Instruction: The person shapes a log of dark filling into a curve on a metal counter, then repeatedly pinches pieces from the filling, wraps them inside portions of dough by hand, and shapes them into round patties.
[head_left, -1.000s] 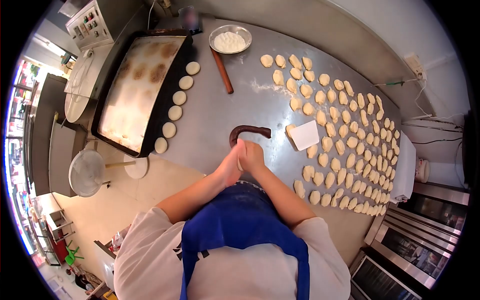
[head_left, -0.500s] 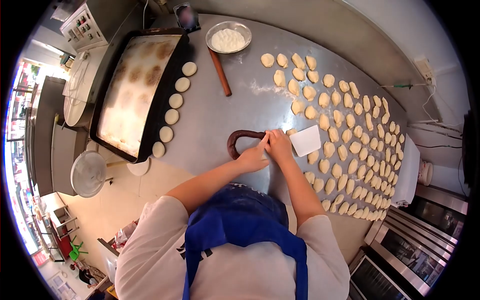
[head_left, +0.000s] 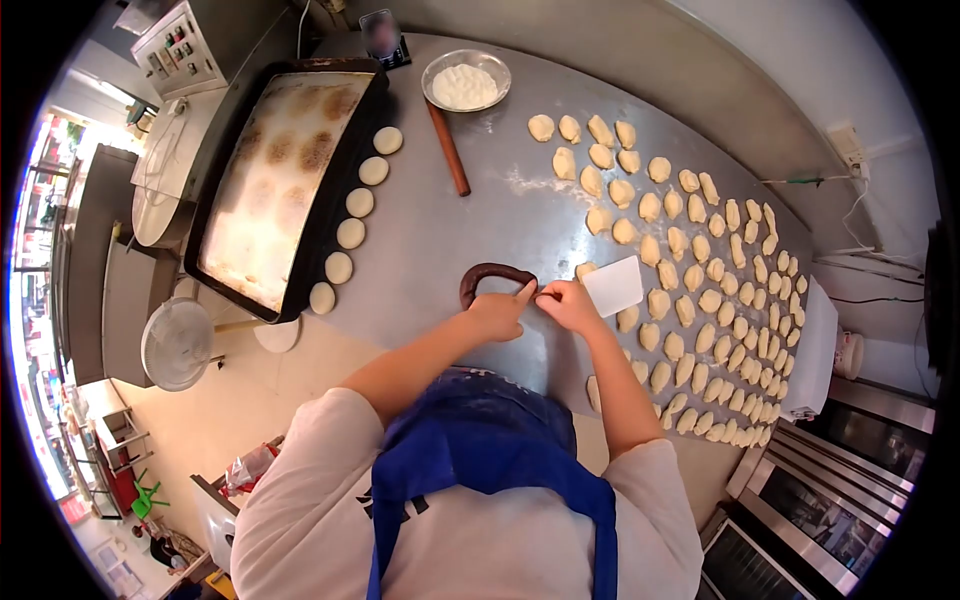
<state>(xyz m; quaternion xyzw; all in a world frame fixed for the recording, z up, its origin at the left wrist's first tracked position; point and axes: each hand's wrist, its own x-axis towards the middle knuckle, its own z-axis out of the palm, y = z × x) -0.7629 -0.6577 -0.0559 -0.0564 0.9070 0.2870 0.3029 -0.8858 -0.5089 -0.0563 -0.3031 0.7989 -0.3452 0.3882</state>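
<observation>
A dark brown roll of paste (head_left: 492, 269) lies bent in a hook on the metal table. My left hand (head_left: 495, 316) is closed over its near part, with the index finger stretched towards the roll's right-hand end. Just right of that end, my right hand (head_left: 568, 304) has its thumb and fingers pinched together; whatever is between them is too small to make out. A white flat scraper (head_left: 614, 286) is right beside my right hand, partly over a dough piece (head_left: 586, 270). Whether the hand touches the scraper is unclear.
Several rows of filled dough pieces (head_left: 684, 311) cover the right side of the table (head_left: 420, 215). At the back are a bowl of flour (head_left: 465, 87) and a wooden rolling pin (head_left: 449, 150). Flat dough rounds (head_left: 350, 234) line the griddle (head_left: 275, 180) on the left.
My right hand has drawn back from the roll's end, slightly right and towards me, fingers still pinched. My left hand stays on the roll. The whole view has shifted slightly.
</observation>
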